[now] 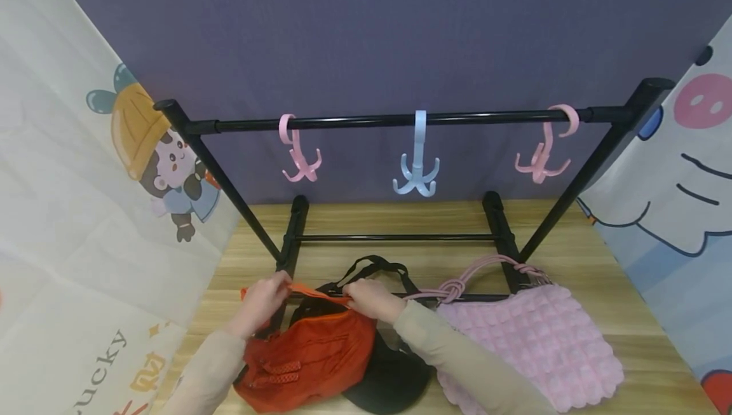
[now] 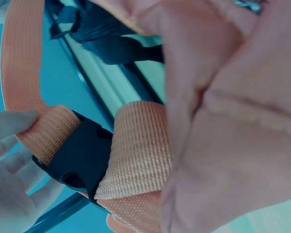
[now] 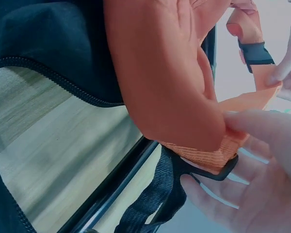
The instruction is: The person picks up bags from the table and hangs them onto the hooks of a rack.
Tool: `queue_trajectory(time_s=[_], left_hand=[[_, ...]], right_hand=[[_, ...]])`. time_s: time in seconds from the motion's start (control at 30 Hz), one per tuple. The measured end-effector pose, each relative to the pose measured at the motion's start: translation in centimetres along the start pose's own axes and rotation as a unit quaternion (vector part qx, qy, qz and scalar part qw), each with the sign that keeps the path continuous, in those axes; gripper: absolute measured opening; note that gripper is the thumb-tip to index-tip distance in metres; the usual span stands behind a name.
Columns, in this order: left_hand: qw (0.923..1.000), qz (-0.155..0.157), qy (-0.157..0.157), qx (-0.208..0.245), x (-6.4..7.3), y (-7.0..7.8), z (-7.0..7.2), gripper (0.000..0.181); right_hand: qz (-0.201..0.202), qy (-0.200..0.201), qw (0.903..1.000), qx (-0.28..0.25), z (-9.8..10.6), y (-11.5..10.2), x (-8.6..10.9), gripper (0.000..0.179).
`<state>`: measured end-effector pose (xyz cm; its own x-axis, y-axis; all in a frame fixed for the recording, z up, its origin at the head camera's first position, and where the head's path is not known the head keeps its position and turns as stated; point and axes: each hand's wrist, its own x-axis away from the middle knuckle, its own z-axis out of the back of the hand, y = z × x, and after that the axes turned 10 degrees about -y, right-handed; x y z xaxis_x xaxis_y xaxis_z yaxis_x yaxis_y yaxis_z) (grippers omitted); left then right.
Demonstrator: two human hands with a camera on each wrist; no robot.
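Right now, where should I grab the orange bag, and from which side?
Probably by the orange strap, one hand at each side, coming from above. It stretches between the left hand and right hand, with a gap between its middle and the soft-looking, creased body of the orange bag.

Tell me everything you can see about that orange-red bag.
The orange-red bag looks like wrinkled fabric, with two patterned tabs on its front and an orange webbing strap with a black buckle. It slants near the left of the black rack, partly covering a black cap. The left hand and right hand grip the strap; whether the bag rests on the wooden surface is unclear.
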<state>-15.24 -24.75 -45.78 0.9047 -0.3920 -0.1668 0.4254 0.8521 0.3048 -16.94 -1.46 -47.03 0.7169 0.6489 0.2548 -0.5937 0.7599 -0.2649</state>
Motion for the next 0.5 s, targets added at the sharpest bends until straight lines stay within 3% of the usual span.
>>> queue_trajectory(time_s=[0.1, 0.23, 0.5], left_hand=[[0.9998, 0.003, 0.011, 0.014, 0.0, 0.3, 0.5, 0.015], [0.9995, 0.024, -0.001, 0.021, 0.0, 0.7, 1.3, 0.013], [0.999, 0.038, -0.002, 0.023, 0.2, 1.7, 3.0, 0.013]], right_hand=[[0.014, 0.016, 0.9997, -0.007, 0.4, -0.1, 0.2, 0.01], [0.029, 0.035, 0.9989, -0.014, 1.0, -0.3, 0.5, 0.01], [0.039, 0.074, 0.996, -0.031, 2.0, -0.5, 1.2, 0.023]])
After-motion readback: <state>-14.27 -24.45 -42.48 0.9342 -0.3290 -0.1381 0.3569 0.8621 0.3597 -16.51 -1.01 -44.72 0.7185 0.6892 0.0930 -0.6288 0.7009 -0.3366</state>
